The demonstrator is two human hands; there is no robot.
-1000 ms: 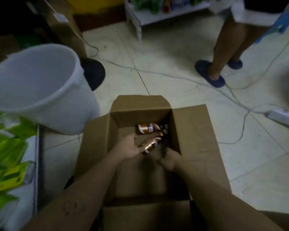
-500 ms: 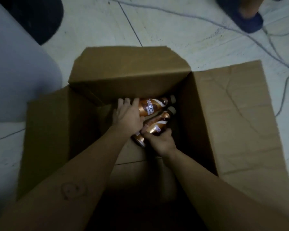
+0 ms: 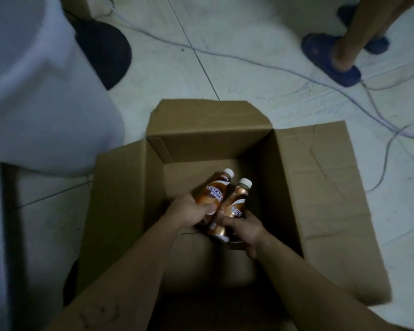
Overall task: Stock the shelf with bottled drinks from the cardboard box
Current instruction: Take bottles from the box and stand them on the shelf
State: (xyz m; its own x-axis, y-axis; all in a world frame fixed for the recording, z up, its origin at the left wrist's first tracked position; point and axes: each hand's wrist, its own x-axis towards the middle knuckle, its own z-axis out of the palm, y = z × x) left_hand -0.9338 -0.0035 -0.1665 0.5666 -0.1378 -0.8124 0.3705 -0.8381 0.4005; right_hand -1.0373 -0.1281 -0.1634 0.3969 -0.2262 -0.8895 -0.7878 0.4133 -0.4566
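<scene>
Lifted since prior frame: two bottles, caps at 12, gripped by L hand [image 3: 189, 211] & R hand [image 3: 245, 229] inside box [image 3: 320, 187].

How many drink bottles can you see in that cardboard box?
2. The left bottle is held in the left hand; the right bottle in the right hand. The arms may hide others lower in the cardboard box.

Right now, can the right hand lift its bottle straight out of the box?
Probably yes: the right hand already grips the right bottle, the cardboard box flaps are folded open, and nothing sits above it.
</scene>
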